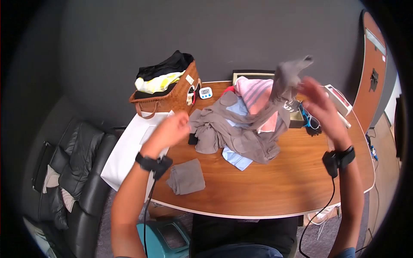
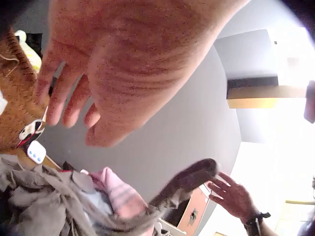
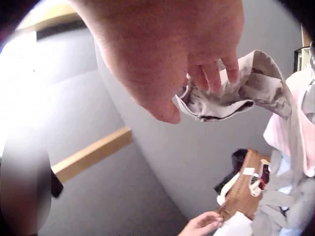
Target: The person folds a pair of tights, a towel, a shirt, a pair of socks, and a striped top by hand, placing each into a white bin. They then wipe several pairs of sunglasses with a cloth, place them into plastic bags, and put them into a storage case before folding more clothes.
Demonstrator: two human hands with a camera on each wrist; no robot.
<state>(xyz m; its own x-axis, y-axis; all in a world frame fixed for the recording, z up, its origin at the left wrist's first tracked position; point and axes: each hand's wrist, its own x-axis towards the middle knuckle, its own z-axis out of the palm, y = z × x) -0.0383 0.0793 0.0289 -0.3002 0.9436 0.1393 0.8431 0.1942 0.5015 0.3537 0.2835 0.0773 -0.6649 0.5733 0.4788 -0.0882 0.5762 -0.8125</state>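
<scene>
- Before you, the grey-brown garment (image 1: 211, 131) is thin, matt cloth, its surface rough with creases.
- You see the same matt look on the folded grey cloth (image 1: 188, 177), which lies smoother.
- Your pink striped cloth (image 1: 254, 96) looks soft and matt.
- Your table (image 1: 301, 176) has a smooth, wood-grained top with a slight sheen.
- The brown basket (image 1: 174, 101) shows you a rough, woven-looking surface.
- You have a timer (image 1: 205, 93) in smooth white plastic.
- Your black sofa (image 1: 84, 150) looks like glossy leather.
</scene>
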